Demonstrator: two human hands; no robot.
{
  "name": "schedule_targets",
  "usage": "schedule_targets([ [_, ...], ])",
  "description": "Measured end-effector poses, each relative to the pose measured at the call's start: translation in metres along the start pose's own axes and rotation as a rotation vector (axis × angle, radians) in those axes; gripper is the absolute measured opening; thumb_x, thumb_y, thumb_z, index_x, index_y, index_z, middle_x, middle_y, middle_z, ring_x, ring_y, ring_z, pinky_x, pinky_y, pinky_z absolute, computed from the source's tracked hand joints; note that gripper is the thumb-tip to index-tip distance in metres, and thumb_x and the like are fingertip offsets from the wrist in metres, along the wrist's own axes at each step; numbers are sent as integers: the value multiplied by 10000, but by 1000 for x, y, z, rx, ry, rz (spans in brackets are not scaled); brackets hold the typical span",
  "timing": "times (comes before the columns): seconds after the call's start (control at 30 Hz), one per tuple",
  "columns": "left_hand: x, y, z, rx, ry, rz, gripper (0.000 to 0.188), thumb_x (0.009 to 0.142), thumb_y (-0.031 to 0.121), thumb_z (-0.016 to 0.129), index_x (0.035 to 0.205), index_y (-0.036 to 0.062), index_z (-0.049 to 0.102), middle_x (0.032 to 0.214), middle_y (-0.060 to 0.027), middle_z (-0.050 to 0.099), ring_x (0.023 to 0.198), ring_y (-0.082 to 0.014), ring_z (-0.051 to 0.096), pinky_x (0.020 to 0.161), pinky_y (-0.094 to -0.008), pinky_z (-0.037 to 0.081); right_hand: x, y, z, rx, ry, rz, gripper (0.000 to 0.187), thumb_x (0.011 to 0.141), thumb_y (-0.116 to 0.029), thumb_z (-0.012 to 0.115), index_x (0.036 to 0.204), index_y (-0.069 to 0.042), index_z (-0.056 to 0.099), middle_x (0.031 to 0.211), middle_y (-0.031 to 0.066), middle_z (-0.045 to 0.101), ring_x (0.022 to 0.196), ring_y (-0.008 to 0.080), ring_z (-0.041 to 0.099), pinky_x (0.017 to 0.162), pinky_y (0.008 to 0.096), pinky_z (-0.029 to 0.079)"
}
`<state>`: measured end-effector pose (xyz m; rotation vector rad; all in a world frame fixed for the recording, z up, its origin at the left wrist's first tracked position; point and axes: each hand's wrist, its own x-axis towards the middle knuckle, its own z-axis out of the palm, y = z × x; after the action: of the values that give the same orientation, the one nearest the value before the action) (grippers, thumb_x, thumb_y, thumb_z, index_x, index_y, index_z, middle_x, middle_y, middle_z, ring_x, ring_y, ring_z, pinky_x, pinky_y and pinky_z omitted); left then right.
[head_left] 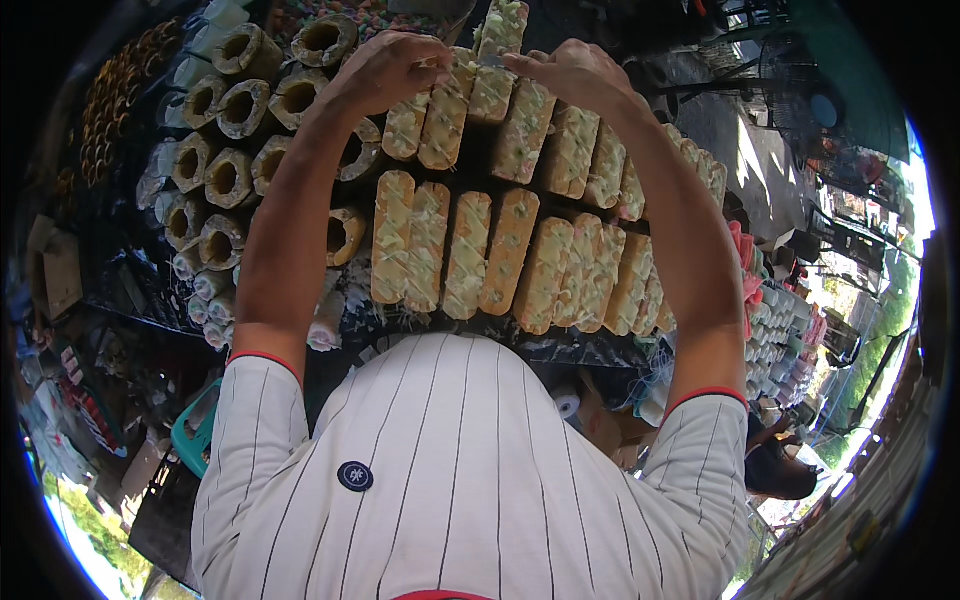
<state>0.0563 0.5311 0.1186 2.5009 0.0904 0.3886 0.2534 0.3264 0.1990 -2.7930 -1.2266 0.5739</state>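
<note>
Both arms reach forward over rows of oblong tan blocks streaked with pale yellow-green strips. My left hand is closed, fingers curled together, above the far row near a streaked block; what it grips, if anything, is hidden. At the same height, my right hand has its thumb and fingers pressed together. Its thumb tip is close to a small pale glint too small to name. Between the hands, another streaked block sits farthest back. A nearer row includes a block with fewer streaks.
Thick-walled hollow tubes are stacked at the left, with bundles of whitish rolls below. Small ring-shaped pieces lie at the far left. A teal plastic chair is at lower left. Stacked pale and pink items stand at right, near another person.
</note>
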Motion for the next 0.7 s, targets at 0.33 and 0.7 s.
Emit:
schedule_targets([
  [0.33,17,3,-4,367,-164,228,112,1010,100,656,1114,57,650,1038,-111,702,931,-360,688,819,-523,513,-60,-3,18,200,59,-78,858,907,-844,570,705,-25,727,622,135,677,711,300,734,798,470,596],
  [0.7,-65,19,-27,-1388,235,-363,236,1127,174,553,1278,8,625,957,-12,641,697,-66,462,572,-235,379,-24,-22,28,-279,361,-263,813,940,-828,519,801,-62,754,730,137,712,767,294,766,739,429,631],
])
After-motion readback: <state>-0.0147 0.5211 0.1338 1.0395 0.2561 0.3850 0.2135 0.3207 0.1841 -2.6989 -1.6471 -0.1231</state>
